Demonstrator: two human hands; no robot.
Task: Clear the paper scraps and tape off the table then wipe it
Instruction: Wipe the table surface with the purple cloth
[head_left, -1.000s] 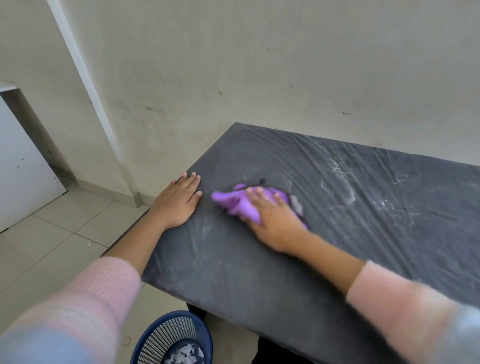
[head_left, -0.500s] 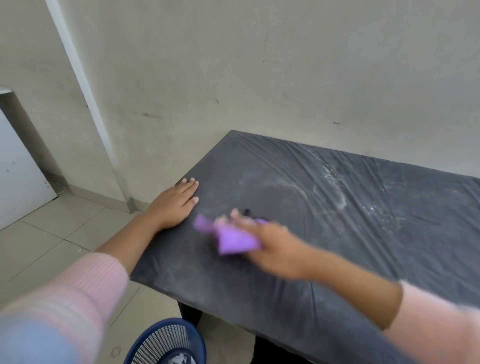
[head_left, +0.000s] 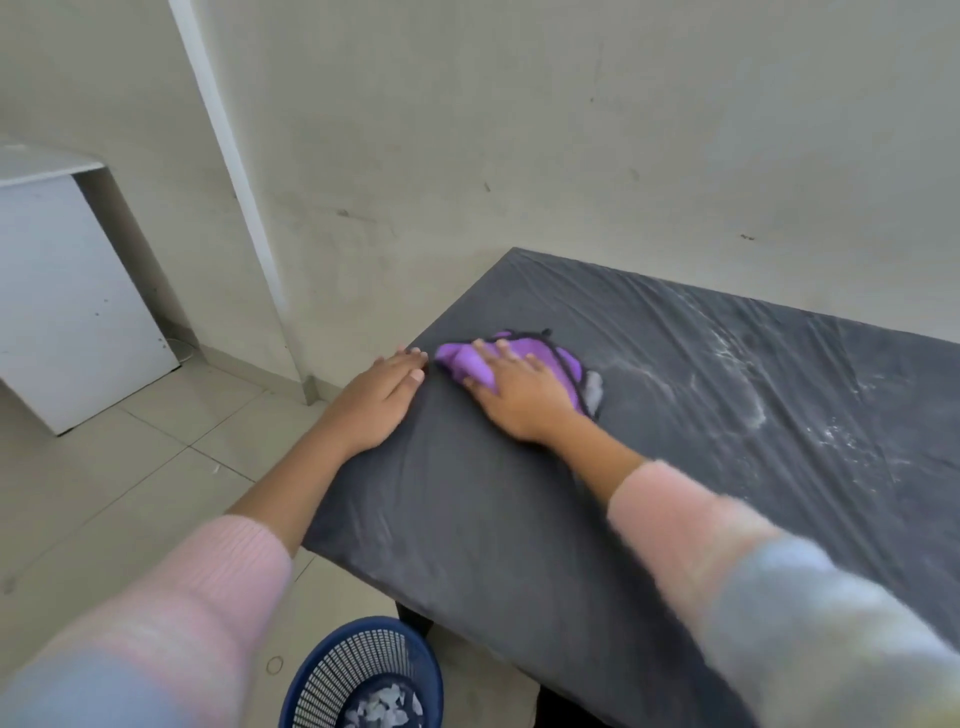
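Basket (head_left: 317, 675), blue mesh, sits nearest you on the floor (head_left: 130, 467), just off the worktop's near corner. Paper scraps (head_left: 384, 709) lie in its bottom. Your left sleeve (head_left: 197, 597) and right sleeve (head_left: 691, 519), both pink, reach forward on either side of it.

Worktop (head_left: 519, 519) is dark and covered in wrinkled film. Your left hand (head_left: 371, 400) lies palm-down at its left edge, fingers straight and close together, holding nothing.

Just beside it, across a narrow gap, your right hand (head_left: 524, 395) presses flat on the purple cloth (head_left: 535, 347), fingers straight and slightly spread. A fold of cloth bulges out between thumb and forefinger. The cloth sits on the worktop towards the far left corner, with a dark edge showing past the fingertips. Whitish bit (head_left: 595, 387) pokes out on its right side; can't tell what it is.

White smears (head_left: 737, 374) streak the film further right.

Beyond that there's a scuffed wall (head_left: 571, 130) with a white strip (head_left: 234, 171) running up it. White cabinet (head_left: 67, 312) stands far left.
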